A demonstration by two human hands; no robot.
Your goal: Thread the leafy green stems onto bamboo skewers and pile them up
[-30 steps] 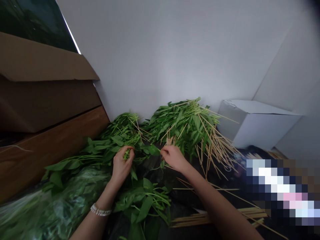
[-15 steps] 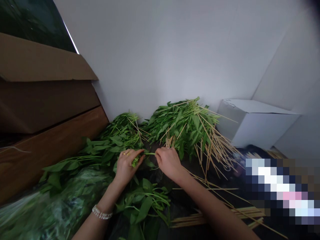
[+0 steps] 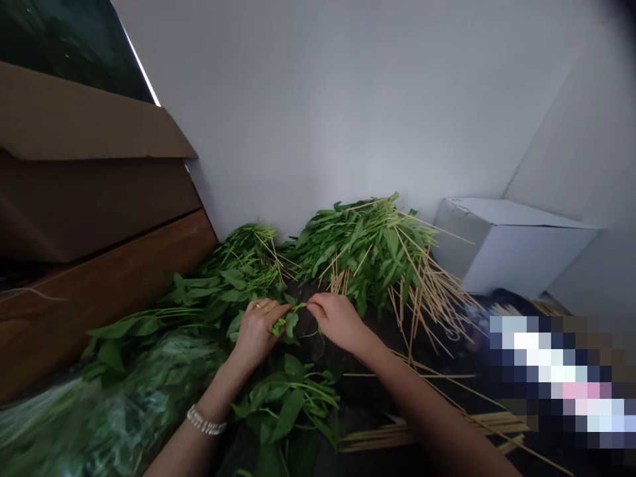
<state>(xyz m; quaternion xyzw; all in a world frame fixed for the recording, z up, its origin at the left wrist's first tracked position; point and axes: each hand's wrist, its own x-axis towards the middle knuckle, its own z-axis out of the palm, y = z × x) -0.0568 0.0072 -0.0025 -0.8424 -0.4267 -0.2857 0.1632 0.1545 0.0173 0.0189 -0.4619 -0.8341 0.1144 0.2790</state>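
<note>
My left hand [image 3: 257, 327] is closed round a small bunch of green leafy stems [image 3: 284, 323], with rings on two fingers and a bead bracelet on the wrist. My right hand [image 3: 334, 320] pinches the end of one green stem that runs to the left hand. Both hands meet over a dark sheet, in front of two heaps of leafy greens [image 3: 368, 252]. The right heap is threaded on thin bamboo skewers [image 3: 430, 291]. Loose leaves [image 3: 285, 397] lie just below my hands.
A brown cardboard box [image 3: 84, 172] and a wooden ledge [image 3: 99, 291] stand at the left. A white box [image 3: 511, 245] sits at the back right. More skewers [image 3: 397, 434] lie near my right forearm. A clear bag of greens [image 3: 99, 411] lies lower left.
My hands have come together: the right hand moved left toward the left hand, and the stem now spans between them. The left hand shifted slightly right.
</note>
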